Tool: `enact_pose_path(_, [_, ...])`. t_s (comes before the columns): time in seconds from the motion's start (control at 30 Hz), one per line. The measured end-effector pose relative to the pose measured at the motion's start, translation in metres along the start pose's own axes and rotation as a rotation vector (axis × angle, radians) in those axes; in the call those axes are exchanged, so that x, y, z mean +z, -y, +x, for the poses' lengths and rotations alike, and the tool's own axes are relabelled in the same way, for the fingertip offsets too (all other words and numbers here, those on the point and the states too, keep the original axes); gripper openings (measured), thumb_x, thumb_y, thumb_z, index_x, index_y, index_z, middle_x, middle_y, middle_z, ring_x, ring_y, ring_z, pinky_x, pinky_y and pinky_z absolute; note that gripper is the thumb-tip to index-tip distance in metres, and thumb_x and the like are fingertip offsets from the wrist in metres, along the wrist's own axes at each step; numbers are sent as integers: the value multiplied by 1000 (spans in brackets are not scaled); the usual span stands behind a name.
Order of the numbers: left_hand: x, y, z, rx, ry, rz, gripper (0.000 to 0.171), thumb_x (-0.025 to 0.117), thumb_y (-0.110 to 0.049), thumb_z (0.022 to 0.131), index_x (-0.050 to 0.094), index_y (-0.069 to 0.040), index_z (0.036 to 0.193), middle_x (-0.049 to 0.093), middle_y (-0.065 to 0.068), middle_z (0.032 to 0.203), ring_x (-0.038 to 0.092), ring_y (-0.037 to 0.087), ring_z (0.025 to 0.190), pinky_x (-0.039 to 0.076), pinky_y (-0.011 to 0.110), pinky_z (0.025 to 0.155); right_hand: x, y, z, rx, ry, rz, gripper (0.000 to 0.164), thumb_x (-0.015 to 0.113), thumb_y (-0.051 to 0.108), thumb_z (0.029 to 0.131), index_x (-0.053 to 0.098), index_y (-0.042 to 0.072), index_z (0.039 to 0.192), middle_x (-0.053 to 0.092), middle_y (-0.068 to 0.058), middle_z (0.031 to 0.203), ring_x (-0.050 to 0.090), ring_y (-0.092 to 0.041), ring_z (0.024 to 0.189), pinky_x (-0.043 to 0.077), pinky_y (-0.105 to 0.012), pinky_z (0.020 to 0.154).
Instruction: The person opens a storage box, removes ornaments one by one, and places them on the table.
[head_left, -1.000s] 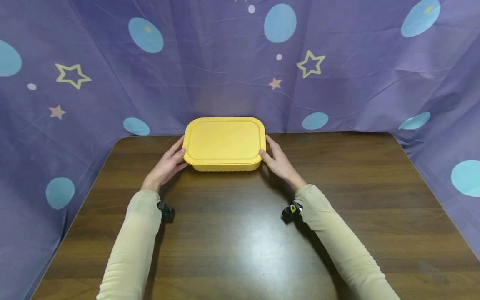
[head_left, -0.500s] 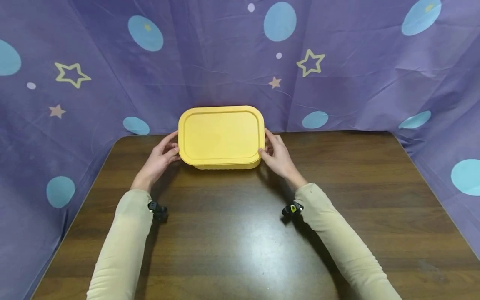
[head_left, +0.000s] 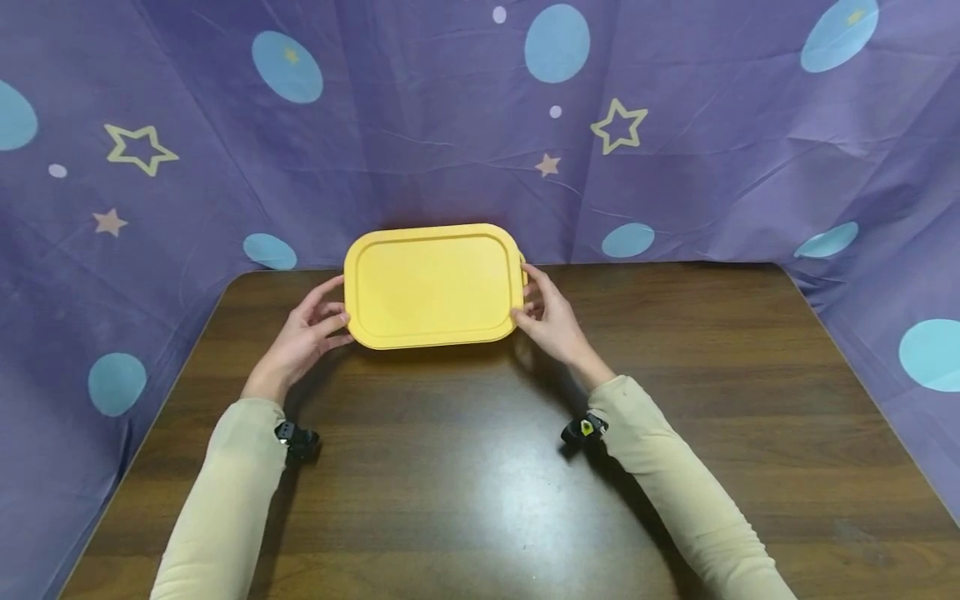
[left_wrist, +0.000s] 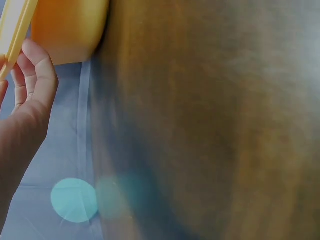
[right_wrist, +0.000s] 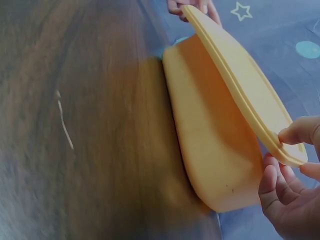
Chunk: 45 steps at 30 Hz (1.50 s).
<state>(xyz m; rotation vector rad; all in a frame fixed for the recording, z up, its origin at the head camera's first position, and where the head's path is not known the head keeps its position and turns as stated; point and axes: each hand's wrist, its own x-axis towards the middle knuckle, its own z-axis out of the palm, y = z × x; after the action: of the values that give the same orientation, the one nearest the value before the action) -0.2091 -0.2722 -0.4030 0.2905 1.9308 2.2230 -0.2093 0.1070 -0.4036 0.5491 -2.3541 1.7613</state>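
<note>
Lid (head_left: 435, 287), single, one box (right_wrist: 200, 125), two hands (head_left: 300, 340) (head_left: 555, 323)

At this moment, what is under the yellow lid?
Under the lid, the right wrist view shows a yellow container standing on the table. Its inside cannot be seen: in the head view, the lid covers it.

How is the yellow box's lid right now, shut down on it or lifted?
Lifted: both wrist views show a gap between the lid and the box. Whether its far edge touches, I cannot tell.
</note>
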Motion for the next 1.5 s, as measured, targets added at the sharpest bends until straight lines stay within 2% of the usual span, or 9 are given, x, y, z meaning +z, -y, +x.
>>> enact_pose_path(0.07, [-3,2,-4,-7,-3,-5,58,52,3,98,37,-18,149,57,6,106,63,15,91,56,33,78,4,-10,0,-1,-10,-8,68,66,-9,81,40,2,144,57,-18,102,57,-22,78,51,-33,71])
enact_pose_path(0.3, [-17,6,-16,-28,-12,-52,57,51,6,97,39,-17,148,57,5,106,62,15,91,56,32,75,18,-1,-6,33,1,44,69,69,-8,79,44,3,142,57,-18,100,58,-21,77,50,-25,68])
enact_pose_path(0.47, [-31,6,-26,-57,-1,-47,58,51,5,97,37,-17,149,59,5,105,63,15,91,56,32,75,29,5,-7,77,26,85,67,72,-6,79,46,4,140,59,-16,100,60,-20,77,51,-27,69])
enact_pose_path(0.57, [-39,6,-33,-74,6,-45,59,50,6,97,36,-17,150,59,5,105,63,16,92,56,32,76,36,8,-8,81,54,87,67,72,-6,79,46,3,140,60,-15,99,61,-21,77,53,-31,70])
enact_pose_path(0.67, [-46,6,-39,-88,-4,-24,59,51,5,97,36,-18,150,59,4,105,63,15,92,56,32,76,44,11,-9,68,78,97,67,73,-7,78,45,2,139,60,-16,99,62,-23,78,54,-33,70])
enact_pose_path(0.9, [-66,6,-54,-132,-67,80,58,55,0,97,38,-21,149,57,1,108,62,12,93,56,28,75,68,20,-12,69,121,110,68,74,-5,80,44,2,141,60,-15,99,64,-22,78,55,-28,68])
enact_pose_path(1.03, [-79,7,-63,-124,-97,64,56,55,1,97,41,-20,147,59,0,107,62,11,93,56,27,73,85,22,-12,69,155,116,69,74,-4,80,43,1,141,60,-14,99,64,-20,77,55,-27,69])
enact_pose_path(1.33, [-105,8,-86,-86,-116,8,52,51,5,98,46,-19,144,66,-3,108,62,8,96,55,26,72,117,33,-11,65,198,111,69,75,-2,81,42,0,141,61,-12,97,64,-15,75,55,-23,67])
enact_pose_path(1.5, [-120,5,-102,-106,-106,28,52,48,5,99,45,-20,144,66,-5,110,62,6,98,54,24,74,131,41,-15,65,238,101,68,76,0,81,43,1,140,63,-9,97,63,-11,75,54,-21,66])
